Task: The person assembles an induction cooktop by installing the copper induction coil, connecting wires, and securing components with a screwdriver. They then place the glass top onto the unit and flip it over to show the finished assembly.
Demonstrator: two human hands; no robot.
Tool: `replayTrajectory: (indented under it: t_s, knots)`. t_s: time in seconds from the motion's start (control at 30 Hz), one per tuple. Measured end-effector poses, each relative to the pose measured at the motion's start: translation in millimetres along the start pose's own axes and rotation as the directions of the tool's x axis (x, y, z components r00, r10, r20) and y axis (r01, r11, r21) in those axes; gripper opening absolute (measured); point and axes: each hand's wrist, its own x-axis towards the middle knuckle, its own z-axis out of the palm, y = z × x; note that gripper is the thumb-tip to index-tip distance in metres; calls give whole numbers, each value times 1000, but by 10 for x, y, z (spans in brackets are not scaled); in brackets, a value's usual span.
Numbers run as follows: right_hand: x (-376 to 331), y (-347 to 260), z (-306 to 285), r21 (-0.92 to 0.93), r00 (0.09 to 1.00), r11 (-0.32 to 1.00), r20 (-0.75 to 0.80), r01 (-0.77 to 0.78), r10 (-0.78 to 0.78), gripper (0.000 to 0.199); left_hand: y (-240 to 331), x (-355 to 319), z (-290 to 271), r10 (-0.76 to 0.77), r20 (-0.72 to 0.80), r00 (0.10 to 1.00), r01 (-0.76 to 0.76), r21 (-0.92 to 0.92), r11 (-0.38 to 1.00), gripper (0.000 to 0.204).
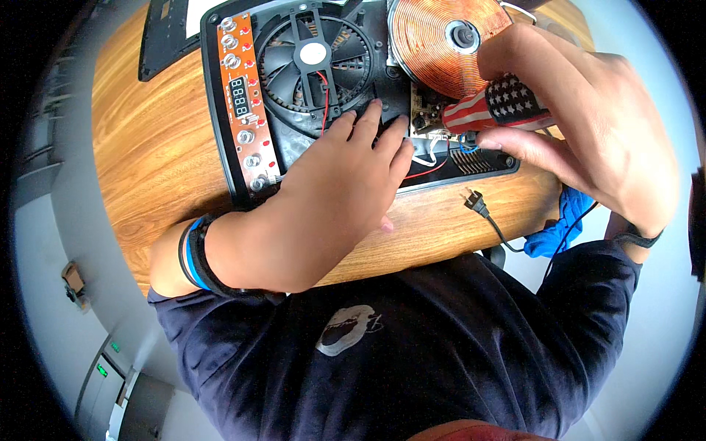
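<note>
Copper-coloured and round, the coil [426, 44] sits at the upper right of the frame, in an open black casing [397, 95] at top centre on a wooden surface [154, 125]. The hands are apart: the left hand [331, 191] lies with fingers spread on the casing, beside the fan [313, 54]; the right hand [592, 110] is clamped on a striped screwdriver [507, 101], its front end just below the coil. An orange board [251, 125] lines the casing's left side. Right of centre, a plug [475, 203] lies near a blue cloth [562, 224].
</note>
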Motion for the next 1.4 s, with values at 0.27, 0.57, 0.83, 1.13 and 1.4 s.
replayTrajectory:
  t_s: [0.27,0.57,0.83,1.13,1.4]
  knots:
    - [-37,-73,13,129,1000,991,0,24,-24,41,-92,3,-42,53,0,999,-53,11,999,93]
    - [-112,-64,51,44,998,998,-53,-35,37,52,-86,-24,-81,56,28,998,-58,101,993,88]
    - [-95,-96,47,113,994,989,-52,-91,97,42,-104,17,-122,70,54,996,-74,70,995,86]
    - [-62,-70,205,148,988,988,-145,-30,52,50,-98,29,-115,53,107,993,-66,118,991,86]
    - [-114,-49,131,109,990,994,-138,3,12,50,-102,55,-188,86,114,990,-104,165,981,80]
